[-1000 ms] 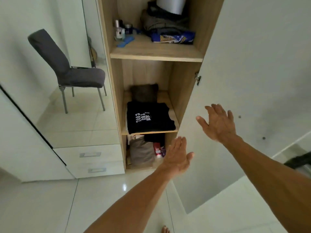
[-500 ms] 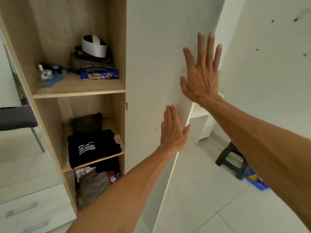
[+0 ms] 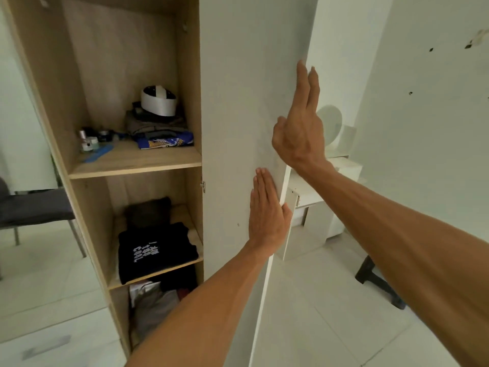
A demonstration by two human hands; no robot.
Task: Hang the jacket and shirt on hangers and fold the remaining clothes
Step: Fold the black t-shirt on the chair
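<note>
The white wardrobe door stands partly swung toward the wooden wardrobe. My left hand lies flat on the door's outer face near its free edge, fingers straight and together. My right hand presses flat higher up at that edge, holding nothing. On the middle shelf a folded black T-shirt with white lettering lies in front of a dark folded garment. The upper shelf carries folded grey clothes and a blue patterned garment. Grey cloth fills the bottom compartment.
A white cap-like object sits on the upper clothes, with small bottles and a blue comb beside them. A grey chair shows at the left. A white cabinet and a black stool stand on the tiled floor at right.
Both hands went from hovering open in front of the door to lying flat on it. The door has swung toward the wardrobe, and my view has risen and turned right.
</note>
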